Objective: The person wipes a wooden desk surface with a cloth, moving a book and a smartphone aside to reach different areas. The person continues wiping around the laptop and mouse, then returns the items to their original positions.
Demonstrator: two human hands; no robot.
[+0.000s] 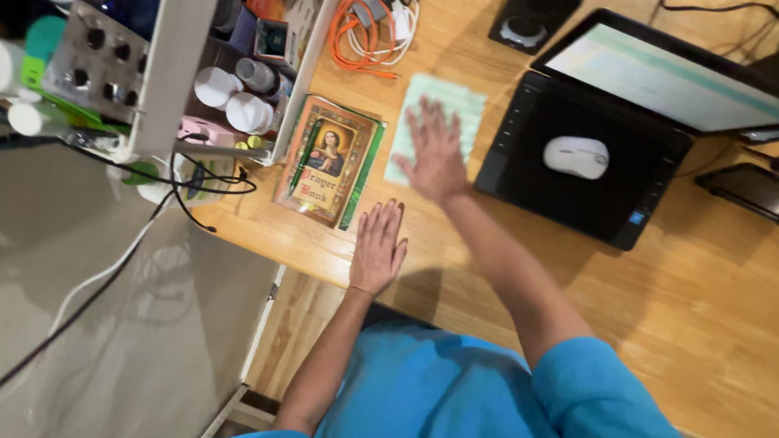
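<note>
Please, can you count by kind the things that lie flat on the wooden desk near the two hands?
Cloth, pale green, under the right hand: 1
Book with a picture cover, beside the left hand: 1
Laptop: 1
Computer mouse, white, on the laptop: 1
Total: 4

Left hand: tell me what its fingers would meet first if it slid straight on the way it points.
The left hand lies flat on the wooden desk, pointing at the pale green cloth under the right hand; it probably meets that cloth's near edge first.

Right hand [435,155] motion-blurred, covers part of pale green cloth [453,102]. Laptop [626,116] screen cut by right picture edge. Shelf [180,66] items blurred.
</note>
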